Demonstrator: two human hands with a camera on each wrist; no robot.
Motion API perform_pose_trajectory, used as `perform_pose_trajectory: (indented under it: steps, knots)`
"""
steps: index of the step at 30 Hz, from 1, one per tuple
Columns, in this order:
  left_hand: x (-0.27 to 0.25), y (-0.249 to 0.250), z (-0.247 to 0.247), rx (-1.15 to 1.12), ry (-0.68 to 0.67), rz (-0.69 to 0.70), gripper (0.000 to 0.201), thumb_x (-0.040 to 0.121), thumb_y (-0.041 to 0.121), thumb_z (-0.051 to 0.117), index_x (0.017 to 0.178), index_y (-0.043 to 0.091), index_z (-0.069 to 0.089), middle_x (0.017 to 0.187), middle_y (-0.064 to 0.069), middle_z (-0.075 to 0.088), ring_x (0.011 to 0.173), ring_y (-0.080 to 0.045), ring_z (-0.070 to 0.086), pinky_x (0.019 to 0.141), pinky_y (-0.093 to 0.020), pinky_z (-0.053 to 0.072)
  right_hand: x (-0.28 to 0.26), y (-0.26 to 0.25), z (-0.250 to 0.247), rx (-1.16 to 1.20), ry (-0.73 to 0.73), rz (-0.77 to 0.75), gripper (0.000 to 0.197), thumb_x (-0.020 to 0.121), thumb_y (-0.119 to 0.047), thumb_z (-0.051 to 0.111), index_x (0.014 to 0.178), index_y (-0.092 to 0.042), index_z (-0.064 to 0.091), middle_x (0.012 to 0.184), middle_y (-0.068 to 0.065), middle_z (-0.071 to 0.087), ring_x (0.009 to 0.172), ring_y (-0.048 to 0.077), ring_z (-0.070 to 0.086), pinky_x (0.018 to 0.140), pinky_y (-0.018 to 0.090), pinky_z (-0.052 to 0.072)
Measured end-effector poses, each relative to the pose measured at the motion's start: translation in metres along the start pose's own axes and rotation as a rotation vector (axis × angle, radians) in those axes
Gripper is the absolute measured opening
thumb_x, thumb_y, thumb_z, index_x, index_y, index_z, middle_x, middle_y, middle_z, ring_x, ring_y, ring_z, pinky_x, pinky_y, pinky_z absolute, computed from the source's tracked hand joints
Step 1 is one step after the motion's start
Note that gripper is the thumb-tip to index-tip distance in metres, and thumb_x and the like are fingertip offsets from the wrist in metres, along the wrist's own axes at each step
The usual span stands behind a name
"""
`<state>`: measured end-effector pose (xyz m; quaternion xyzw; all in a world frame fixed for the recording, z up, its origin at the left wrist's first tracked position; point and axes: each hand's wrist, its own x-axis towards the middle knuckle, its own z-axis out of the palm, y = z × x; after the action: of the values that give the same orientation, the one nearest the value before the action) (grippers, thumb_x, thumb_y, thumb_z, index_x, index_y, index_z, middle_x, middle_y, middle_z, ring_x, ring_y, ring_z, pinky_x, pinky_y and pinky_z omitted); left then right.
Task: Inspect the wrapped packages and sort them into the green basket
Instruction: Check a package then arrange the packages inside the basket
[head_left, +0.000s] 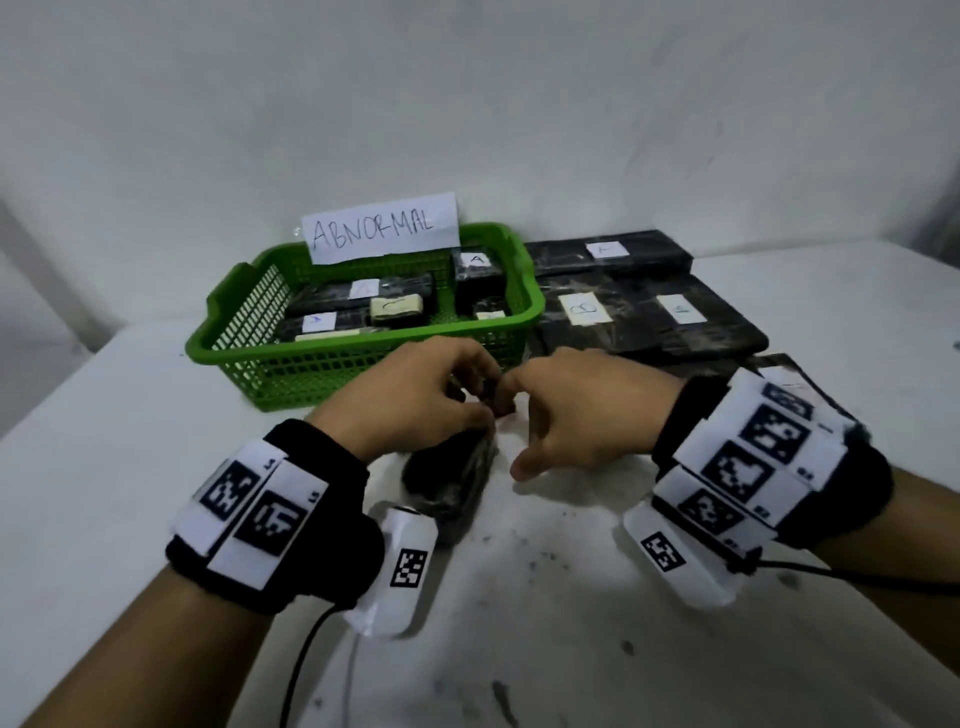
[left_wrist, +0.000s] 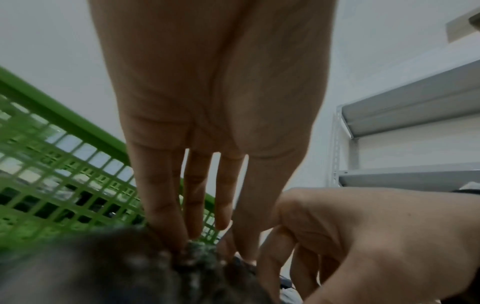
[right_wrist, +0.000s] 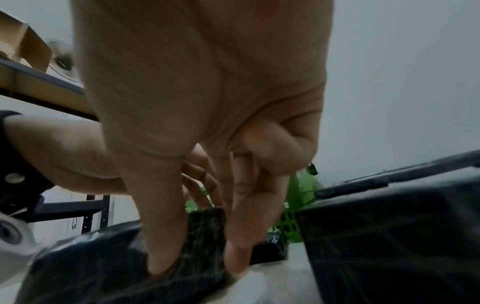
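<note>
Your left hand (head_left: 415, 395) and your right hand (head_left: 576, 415) meet over a small black package (head_left: 447, 483) that lies on the white tabletop (head_left: 571, 623), just in front of the green basket (head_left: 249, 358). The package is wrapped in shiny, wrinkled plastic film and looks soft and rounded at the near end. The fingers (left_wrist: 166, 205) of your left hand reach down and pinch its crumpled far end, and your right hand's fingers (right_wrist: 161, 226) are clamped on the same end from the other side. The basket is of plastic with a grid wall, it carries a paper sign (head_left: 384, 226) with "ABNORMAL" in handwriting, and several dark packages with small white labels lie inside. To the right of the basket, flat black wrapped packages (head_left: 649, 312) lie stacked, also with labels. The tabletop has dark specks and stains.
</note>
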<state>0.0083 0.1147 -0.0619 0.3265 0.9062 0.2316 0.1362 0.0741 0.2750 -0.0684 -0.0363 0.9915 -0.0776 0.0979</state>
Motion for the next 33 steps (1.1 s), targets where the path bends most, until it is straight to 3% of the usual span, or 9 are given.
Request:
perform_pose_trajectory:
  steps: [4,7,11,15,17,21,25,28,33]
  knots:
    - [-0.013,-0.013,-0.006,0.093,-0.015,-0.068,0.057,0.082,0.038,0.078,0.132,0.028,0.053,0.121,0.003,0.061,0.107,-0.016,0.061,0.091,-0.034,0.052,0.010,-0.013,0.002,0.105,-0.020,-0.016,0.050,0.083,-0.047,0.079,0.124,-0.027,0.061,0.099,-0.008,0.071,0.079,0.015,0.070,0.074,0.034,0.060]
    - [-0.022,-0.025,-0.014,0.128,0.001,-0.167,0.053,0.085,0.045,0.074,0.129,0.026,0.053,0.117,0.005,0.061,0.100,-0.017,0.061,0.085,-0.032,0.051,0.016,-0.023,-0.003,0.150,-0.041,-0.033,0.049,0.084,-0.046,0.078,0.126,-0.029,0.060,0.096,-0.008,0.075,0.063,0.009,0.071,0.066,0.027,0.060]
    - [-0.031,-0.052,-0.021,-0.292,0.117,-0.204,0.040,0.078,0.028,0.084,0.109,0.016,0.062,0.102,-0.006,0.067,0.085,-0.022,0.069,0.077,-0.042,0.062,0.020,-0.032,-0.010,0.217,-0.107,-0.123,0.077,0.074,-0.063,0.077,0.140,-0.039,0.048,0.116,-0.017,0.070,0.095,0.004,0.069,0.091,0.031,0.056]
    - [-0.037,-0.073,-0.035,-0.716,0.324,-0.205,0.035,0.080,0.024,0.081,0.104,0.007,0.063,0.086,-0.010,0.070,0.061,-0.010,0.065,0.060,-0.028,0.060,0.021,-0.048,-0.013,0.403,-0.027,-0.288,0.090,0.067,-0.067,0.078,0.145,-0.045,0.040,0.136,-0.024,0.057,0.120,-0.001,0.058,0.104,0.029,0.048]
    - [-0.037,-0.079,-0.046,-0.762,0.417,-0.176,0.033,0.084,0.035,0.075,0.102,0.008,0.066,0.080,-0.006,0.069,0.054,-0.009,0.060,0.057,-0.027,0.059,0.029,-0.057,-0.013,0.485,0.174,-0.319,0.074,0.069,-0.063,0.077,0.136,-0.040,0.053,0.124,-0.019,0.065,0.110,0.001,0.063,0.097,0.031,0.054]
    - [-0.036,-0.080,-0.063,-0.874,0.524,-0.049,0.035,0.096,0.052,0.048,0.102,0.025,0.070,0.090,0.007,0.070,0.075,-0.007,0.062,0.063,-0.022,0.048,0.056,-0.064,-0.024,0.990,0.332,-0.273,0.048,0.073,-0.062,0.067,0.107,-0.029,0.073,0.092,-0.009,0.076,0.083,0.014,0.073,0.065,0.030,0.058]
    - [-0.027,-0.076,-0.066,-1.103,0.481,0.103,0.024,0.095,0.030,0.058,0.117,0.021,0.062,0.106,0.002,0.069,0.088,-0.014,0.068,0.062,-0.025,0.055,0.074,-0.079,-0.033,1.387,0.365,-0.225,0.039,0.081,-0.059,0.060,0.082,-0.025,0.079,0.081,0.006,0.072,0.065,0.019,0.065,0.057,0.032,0.056]
    - [-0.014,-0.077,-0.068,-1.084,0.567,0.173,0.032,0.090,0.014,0.068,0.121,0.016,0.059,0.110,-0.004,0.069,0.077,-0.012,0.071,0.056,-0.021,0.052,0.087,-0.082,-0.035,1.412,0.438,-0.230,0.040,0.088,-0.056,0.057,0.092,-0.021,0.077,0.082,0.003,0.076,0.067,0.019,0.069,0.064,0.037,0.059]
    - [0.001,-0.082,-0.081,-1.005,0.651,0.166,0.040,0.086,0.020,0.075,0.123,0.017,0.059,0.104,-0.007,0.071,0.077,-0.015,0.073,0.060,-0.028,0.056,0.097,-0.072,-0.044,1.393,0.509,-0.264,0.046,0.080,-0.033,0.073,0.119,-0.011,0.061,0.087,-0.001,0.075,0.078,0.021,0.073,0.063,0.034,0.062]
